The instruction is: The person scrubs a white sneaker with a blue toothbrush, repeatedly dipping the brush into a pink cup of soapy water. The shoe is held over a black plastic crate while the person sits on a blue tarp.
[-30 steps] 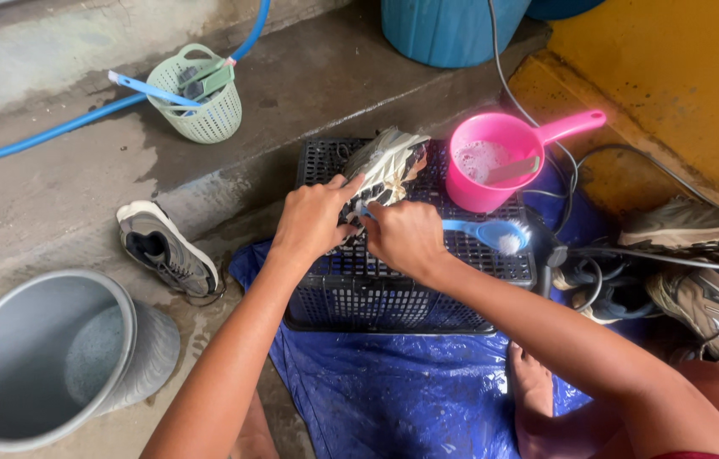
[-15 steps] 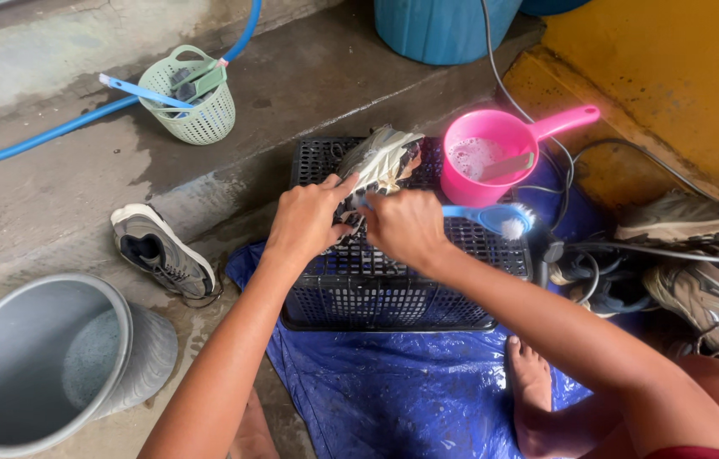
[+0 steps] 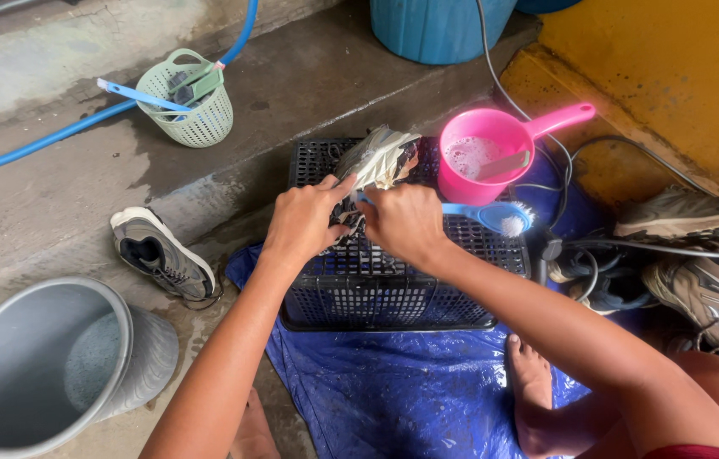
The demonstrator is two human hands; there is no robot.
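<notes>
Barely shifted since before, left hand (image 3: 304, 223) gripping the shoe (image 3: 376, 161) atop the crate (image 3: 393, 289), right hand (image 3: 404, 223) clenched around the brush (image 3: 495, 217), bristles beside the pink scoop (image 3: 483, 153).

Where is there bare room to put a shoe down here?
Bare concrete between the green basket and black crate; blue tarp below the crate. Crowded on the right: pink scoop, cables, shoes.
</notes>
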